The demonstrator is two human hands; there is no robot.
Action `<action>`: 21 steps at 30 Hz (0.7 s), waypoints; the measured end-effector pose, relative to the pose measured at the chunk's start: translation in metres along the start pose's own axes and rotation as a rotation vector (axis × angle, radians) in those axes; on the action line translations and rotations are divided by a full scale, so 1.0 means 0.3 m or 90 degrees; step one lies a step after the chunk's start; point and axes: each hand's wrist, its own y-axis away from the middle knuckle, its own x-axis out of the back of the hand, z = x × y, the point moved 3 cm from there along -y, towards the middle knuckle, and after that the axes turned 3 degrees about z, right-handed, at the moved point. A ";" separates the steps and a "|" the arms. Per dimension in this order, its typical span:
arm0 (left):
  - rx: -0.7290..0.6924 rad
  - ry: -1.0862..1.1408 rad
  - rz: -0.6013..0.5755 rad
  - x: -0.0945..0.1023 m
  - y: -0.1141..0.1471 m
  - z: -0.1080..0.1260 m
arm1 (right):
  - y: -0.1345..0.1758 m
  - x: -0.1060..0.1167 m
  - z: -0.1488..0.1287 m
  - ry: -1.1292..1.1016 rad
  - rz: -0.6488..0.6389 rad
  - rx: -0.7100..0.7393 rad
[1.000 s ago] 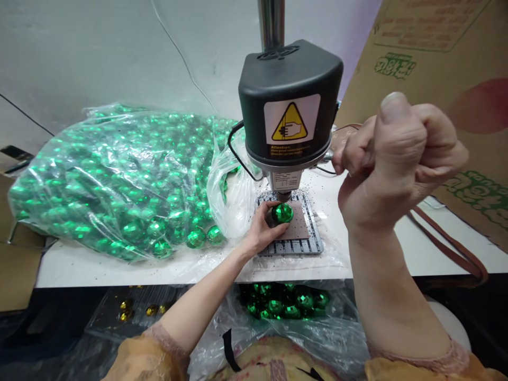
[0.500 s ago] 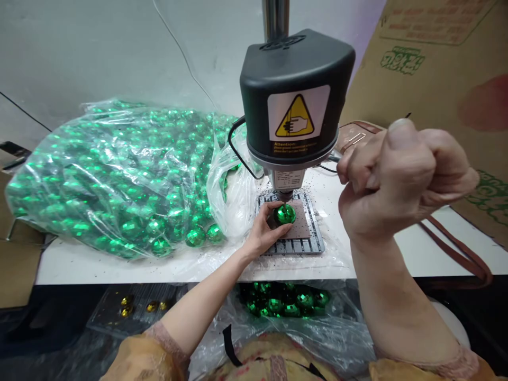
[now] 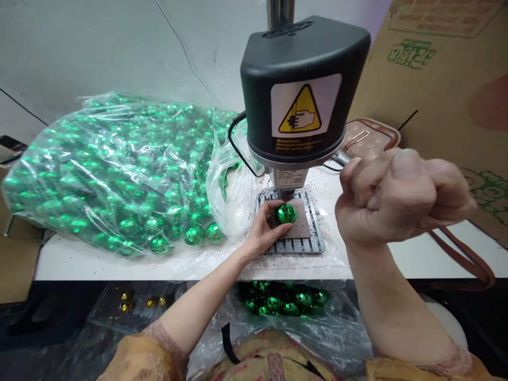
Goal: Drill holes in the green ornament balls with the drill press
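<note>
My left hand (image 3: 265, 228) holds a shiny green mirror ball (image 3: 286, 214) from its left side, thumb in front and fingers behind. The ball rests on the slotted metal base plate (image 3: 317, 244) of a small bench drill press (image 3: 301, 100), right under its chuck (image 3: 286, 195). The thin bit meets the top of the ball; how deep it reaches I cannot tell. My right hand (image 3: 400, 196) is closed in a fist round the feed lever (image 3: 340, 157) at the press's right side. Most of the lever is hidden inside that hand.
A big clear plastic bag (image 3: 119, 174) full of green mirror balls lies on the white table (image 3: 119, 267) to the left. More green balls (image 3: 283, 301) sit in plastic below the table edge. A patterned brown bag (image 3: 369, 138) and a cardboard box (image 3: 448, 90) stand right. Dark crumbs surround the press.
My right hand has come down a little, bringing the feed lever lower. My left hand keeps the green ball in the same place. The view has shifted slightly.
</note>
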 end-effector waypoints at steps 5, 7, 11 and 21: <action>-0.003 -0.003 0.004 -0.002 0.002 -0.004 | 0.017 0.007 0.007 -0.046 -0.012 0.042; -0.002 -0.002 0.005 -0.002 0.003 -0.004 | 0.018 0.007 0.007 -0.068 -0.028 0.083; -0.001 0.005 -0.002 -0.003 0.003 -0.001 | 0.018 0.009 0.012 -0.092 -0.072 0.120; 0.006 0.005 0.004 -0.003 0.004 0.004 | 0.023 0.017 0.016 -0.097 -0.102 0.136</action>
